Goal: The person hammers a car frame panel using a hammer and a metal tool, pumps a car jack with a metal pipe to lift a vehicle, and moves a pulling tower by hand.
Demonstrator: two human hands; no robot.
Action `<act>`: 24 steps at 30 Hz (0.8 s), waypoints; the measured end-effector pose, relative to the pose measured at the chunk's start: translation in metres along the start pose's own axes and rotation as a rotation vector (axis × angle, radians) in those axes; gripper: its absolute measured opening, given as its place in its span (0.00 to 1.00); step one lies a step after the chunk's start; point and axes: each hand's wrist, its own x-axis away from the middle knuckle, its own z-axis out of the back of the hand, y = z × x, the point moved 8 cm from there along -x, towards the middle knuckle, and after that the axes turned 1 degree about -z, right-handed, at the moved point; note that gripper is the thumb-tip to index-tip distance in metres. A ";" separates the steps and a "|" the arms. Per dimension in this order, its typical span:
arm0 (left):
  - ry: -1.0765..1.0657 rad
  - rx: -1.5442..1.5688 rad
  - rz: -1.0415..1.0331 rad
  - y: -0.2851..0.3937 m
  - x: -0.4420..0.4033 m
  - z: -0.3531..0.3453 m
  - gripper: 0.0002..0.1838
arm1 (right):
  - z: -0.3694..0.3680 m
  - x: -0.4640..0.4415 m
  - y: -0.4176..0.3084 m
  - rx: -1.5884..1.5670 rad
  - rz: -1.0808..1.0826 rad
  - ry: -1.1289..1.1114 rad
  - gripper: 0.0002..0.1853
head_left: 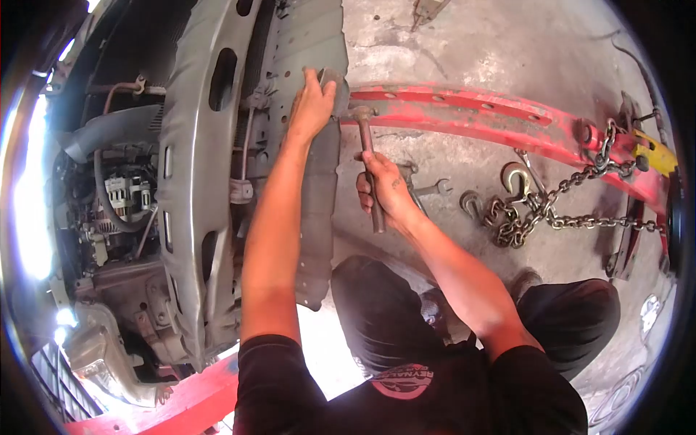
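Since no cover hides it, the engine bay (127, 199) sits exposed at far left from where I stand. Next over: bare metal crossbeam (194, 185), slotted, likely to save weight. Then the grey panel (317, 217), running alongside, outer edge uneven. Left hand (312, 109) is out over it at arm's length, fingers and thumb closed on a dark block (335, 85) at that edge; looks like a backing piece, though how hard it presses on the metal I can't tell. Just right of it, right hand (384, 183) is wrapped round the hammer (367, 136) mid-handle, butt poking out below, head up near the block; that grip probably trades swing for control. Head touching anything? Can't tell. Knees (375, 299) bent and apart, presumably to get both arms in low. Beyond the hammer, a red beam (471, 109) crosses the floor (493, 51) and runs off right. Wrench (436, 187) lies near the right forearm, handy for reach. Further right, hook (516, 176) and chain (569, 187) lie heaped, chain leading up to the beam beside a yellow bracket (655, 154), seemingly anchored there; the heap suggests no pull on it.
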 end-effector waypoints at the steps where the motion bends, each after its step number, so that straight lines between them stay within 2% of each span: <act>1: 0.028 -0.022 0.009 0.001 0.003 0.002 0.29 | 0.005 0.003 0.005 -0.030 -0.004 0.042 0.19; 4: 0.220 0.063 -0.117 -0.016 -0.007 0.000 0.28 | 0.016 0.007 0.014 -0.083 0.009 0.118 0.20; 7: 0.176 0.267 0.054 -0.036 -0.013 0.007 0.25 | 0.037 0.016 0.018 -0.069 0.005 0.122 0.23; 10: -0.047 0.505 0.121 -0.025 -0.001 0.020 0.23 | 0.051 0.023 0.019 -0.023 -0.062 0.108 0.21; 11: -0.094 0.446 0.135 -0.027 0.000 0.024 0.21 | 0.055 0.023 0.022 0.013 -0.069 0.150 0.19; 14: -0.025 0.310 0.140 -0.022 0.004 0.034 0.22 | 0.056 0.020 0.020 0.100 -0.063 0.230 0.15; 17: -0.104 0.500 0.243 -0.024 0.001 0.024 0.17 | 0.047 0.028 0.001 0.106 -0.009 0.224 0.15; 20: -0.127 0.470 0.288 -0.037 -0.010 0.016 0.17 | 0.032 0.035 -0.020 0.018 0.073 0.201 0.15; 23: 0.029 0.219 0.051 -0.033 -0.030 0.021 0.21 | 0.012 0.038 -0.026 -0.102 0.144 0.266 0.14; 24: 0.008 0.189 0.062 -0.027 -0.031 0.020 0.22 | 0.009 0.040 -0.028 -0.028 0.130 0.269 0.14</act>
